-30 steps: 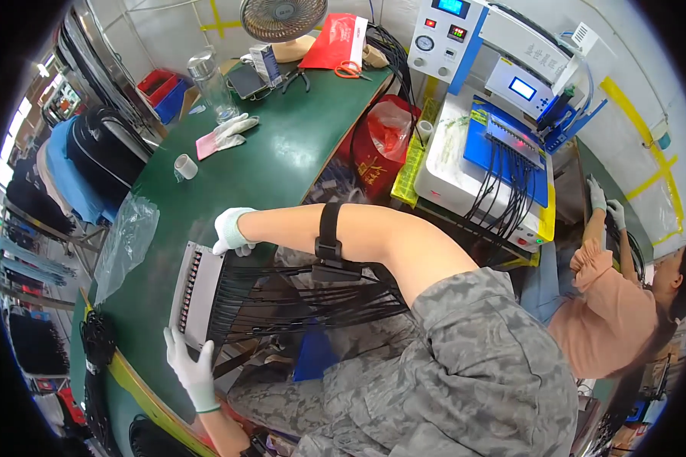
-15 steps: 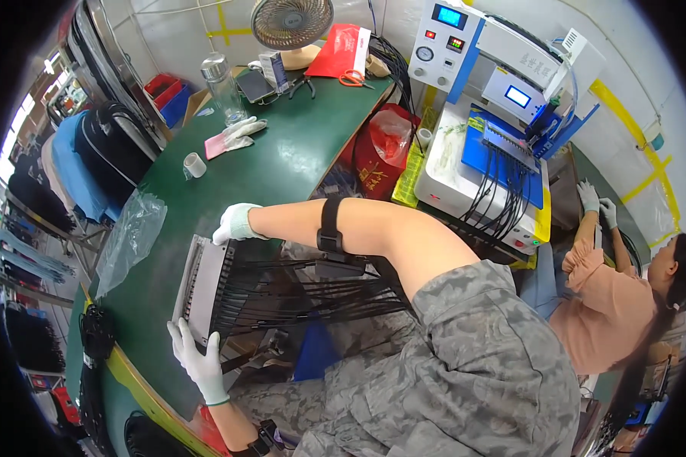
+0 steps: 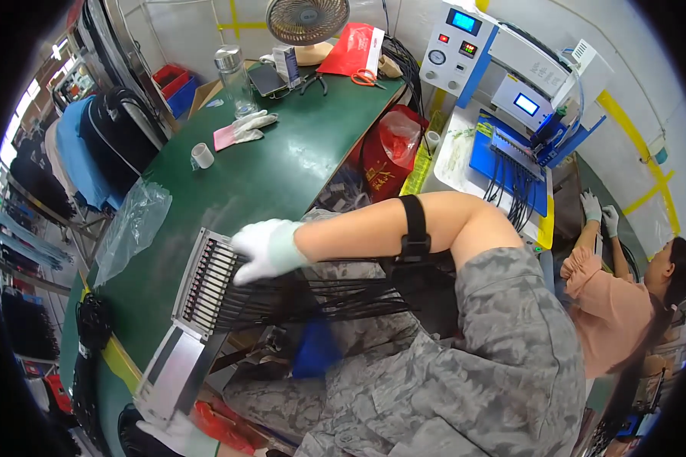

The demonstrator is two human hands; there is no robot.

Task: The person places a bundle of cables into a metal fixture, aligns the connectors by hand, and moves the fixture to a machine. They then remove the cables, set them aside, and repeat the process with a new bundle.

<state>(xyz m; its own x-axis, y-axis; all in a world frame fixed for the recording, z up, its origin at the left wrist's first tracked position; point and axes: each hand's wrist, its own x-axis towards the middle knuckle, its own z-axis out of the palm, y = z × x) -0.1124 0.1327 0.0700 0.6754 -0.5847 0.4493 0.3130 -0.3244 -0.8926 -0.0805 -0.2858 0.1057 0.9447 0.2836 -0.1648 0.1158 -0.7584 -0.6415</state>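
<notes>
The tray [image 3: 188, 278], left of centre on the smooth green table [image 3: 270, 183], is a slim grey metal oblong, ribbed with pale slots. Thin, rubbery-looking black cables [image 3: 343, 293] trail rightward. At lower left, the blurred left hand [image 3: 181, 436] pinches a flat, shiny plate [image 3: 174, 373] by its end. The knit-gloved right hand [image 3: 265, 250] curls at the tray's right edge; whether it grips, I cannot tell.

Red bag [image 3: 389, 156]: gold characters on front. Red packet [image 3: 347, 52]: small print along white strip. Fan [image 3: 308, 15]: tiny mark at hub. White machine head [image 3: 540, 67]: rows of grey lettering. Control box [image 3: 451, 75]: lit blue screen [image 3: 464, 22], small display [image 3: 468, 49] with coloured figures, round dial [image 3: 437, 57]. Second screen [image 3: 526, 103] lit, pale. Small lettering and figures too fine to read.
</notes>
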